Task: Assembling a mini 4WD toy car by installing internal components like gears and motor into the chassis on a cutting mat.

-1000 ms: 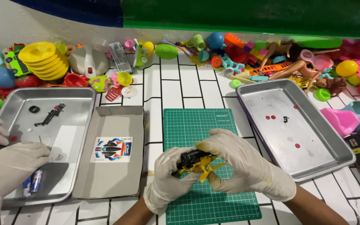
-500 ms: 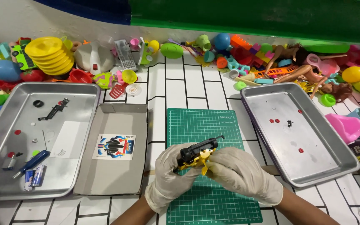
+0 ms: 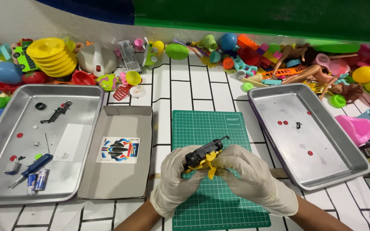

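Note:
Both my hands wear white gloves and hold a small black and yellow toy car frame (image 3: 203,156) over the green cutting mat (image 3: 213,128). My left hand (image 3: 174,182) grips its left end from below. My right hand (image 3: 249,177) pinches its yellow underside from the right. A thin black rod sticks out of the toy toward the upper right.
A metal tray (image 3: 5,132) on the left holds a blue screwdriver (image 3: 33,167), two batteries (image 3: 37,180), a black part (image 3: 56,112) and small bits. A grey box lid (image 3: 116,171) lies beside it. A right tray (image 3: 322,171) holds red dots. Many plastic toys (image 3: 253,60) line the back.
Another person's gloved hands at the left tray have gone from view. My hands have tilted the toy, its black rod now pointing up to the right.

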